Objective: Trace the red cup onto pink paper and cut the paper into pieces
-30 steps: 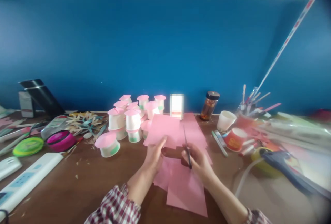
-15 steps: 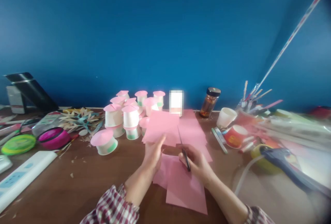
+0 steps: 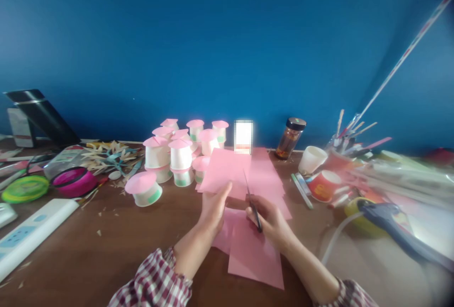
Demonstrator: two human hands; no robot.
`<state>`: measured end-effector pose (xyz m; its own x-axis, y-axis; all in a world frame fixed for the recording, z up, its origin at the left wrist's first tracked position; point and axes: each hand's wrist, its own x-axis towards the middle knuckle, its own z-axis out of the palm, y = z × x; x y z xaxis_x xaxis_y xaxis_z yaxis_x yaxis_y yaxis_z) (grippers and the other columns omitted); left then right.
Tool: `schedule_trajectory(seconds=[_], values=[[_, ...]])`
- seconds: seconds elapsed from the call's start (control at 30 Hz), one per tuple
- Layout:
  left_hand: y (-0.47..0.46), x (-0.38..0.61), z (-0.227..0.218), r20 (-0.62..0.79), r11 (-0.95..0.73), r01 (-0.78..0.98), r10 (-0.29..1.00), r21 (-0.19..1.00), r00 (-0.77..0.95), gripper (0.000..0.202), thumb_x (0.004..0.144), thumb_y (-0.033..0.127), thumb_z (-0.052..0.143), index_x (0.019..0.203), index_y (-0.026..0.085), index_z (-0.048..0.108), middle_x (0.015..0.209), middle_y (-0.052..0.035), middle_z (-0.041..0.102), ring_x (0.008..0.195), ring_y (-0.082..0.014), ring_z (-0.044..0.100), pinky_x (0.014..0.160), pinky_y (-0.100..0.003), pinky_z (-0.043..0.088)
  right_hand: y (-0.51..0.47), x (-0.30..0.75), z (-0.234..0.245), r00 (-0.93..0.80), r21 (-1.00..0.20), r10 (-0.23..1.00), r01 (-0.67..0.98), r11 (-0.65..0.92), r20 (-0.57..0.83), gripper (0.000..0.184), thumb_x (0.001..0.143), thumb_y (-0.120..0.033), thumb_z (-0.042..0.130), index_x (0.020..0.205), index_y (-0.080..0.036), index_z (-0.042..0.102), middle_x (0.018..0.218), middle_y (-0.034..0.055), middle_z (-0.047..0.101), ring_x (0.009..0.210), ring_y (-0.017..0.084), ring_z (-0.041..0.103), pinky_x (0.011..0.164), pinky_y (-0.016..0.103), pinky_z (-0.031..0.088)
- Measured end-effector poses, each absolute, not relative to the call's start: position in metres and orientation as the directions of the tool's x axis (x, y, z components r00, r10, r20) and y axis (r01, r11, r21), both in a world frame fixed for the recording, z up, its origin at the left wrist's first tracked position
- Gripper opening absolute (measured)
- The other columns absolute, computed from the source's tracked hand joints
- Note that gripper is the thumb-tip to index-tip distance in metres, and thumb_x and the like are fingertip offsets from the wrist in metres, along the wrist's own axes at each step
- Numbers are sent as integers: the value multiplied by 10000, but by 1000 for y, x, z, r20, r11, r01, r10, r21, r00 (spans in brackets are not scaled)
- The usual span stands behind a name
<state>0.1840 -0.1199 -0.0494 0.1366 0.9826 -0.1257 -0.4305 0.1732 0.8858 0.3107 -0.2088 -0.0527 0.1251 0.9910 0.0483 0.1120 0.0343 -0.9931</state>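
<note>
My left hand (image 3: 213,206) pinches the lower edge of a pink paper sheet (image 3: 227,171) and holds it up over the table. My right hand (image 3: 268,219) is closed around the handles of small dark scissors (image 3: 250,198), whose blades point up into that sheet's lower edge. More pink sheets (image 3: 253,252) lie flat on the brown table (image 3: 106,250) under both hands, and another (image 3: 266,174) lies behind the scissors.
Several white paper cups capped with pink paper (image 3: 179,153) stand behind my left hand; one (image 3: 144,189) sits apart. At left lie a power strip (image 3: 31,231), pink (image 3: 73,181) and green (image 3: 24,188) discs and paper scraps. At right are a jar (image 3: 290,137), cups (image 3: 321,185), pens and a blue glue gun (image 3: 397,224).
The view has tilted down slightly, so everything sits a little higher in frame. Both hands keep their grip; the scissors have shifted slightly left along the sheet's edge.
</note>
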Motion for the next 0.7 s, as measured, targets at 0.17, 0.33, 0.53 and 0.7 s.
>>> schedule_trajectory(seconds=[0.17, 0.33, 0.53, 0.7], values=[[-119, 185, -51, -164, 209, -447, 977, 870, 138, 449, 637, 327, 779, 1004, 109, 637, 948, -126, 691, 855, -245, 657, 706, -331, 539, -209, 311, -53, 125, -994, 992, 105, 23, 36, 334, 864, -409, 567, 1077, -153, 544, 612, -29, 512, 509, 87, 455, 453, 205, 367], [-119, 184, -53, -156, 201, -446, 978, 872, 136, 443, 629, 328, 786, 989, 114, 642, 954, -124, 689, 850, -240, 658, 687, -320, 539, -208, 311, -51, 142, -994, 990, 105, 8, 23, 379, 844, -434, 579, 1075, -134, 557, 602, -28, 506, 501, 90, 453, 456, 214, 371], [-116, 183, -58, -136, 191, -410, 978, 892, 158, 501, 640, 372, 775, 1047, 121, 626, 968, -139, 683, 850, -260, 662, 684, -346, 545, -207, 311, -48, 169, -990, 985, 140, -14, 10, 408, 808, -441, 613, 1054, -115, 591, 584, -25, 511, 496, 91, 444, 463, 218, 378], [-115, 183, -58, -155, 205, -413, 976, 887, 151, 505, 636, 366, 779, 1057, 134, 623, 981, -133, 682, 855, -248, 658, 676, -331, 544, -207, 311, -48, 188, -991, 982, 130, -43, -18, 429, 771, -454, 645, 1028, -112, 608, 571, -25, 509, 487, 94, 446, 454, 221, 380]])
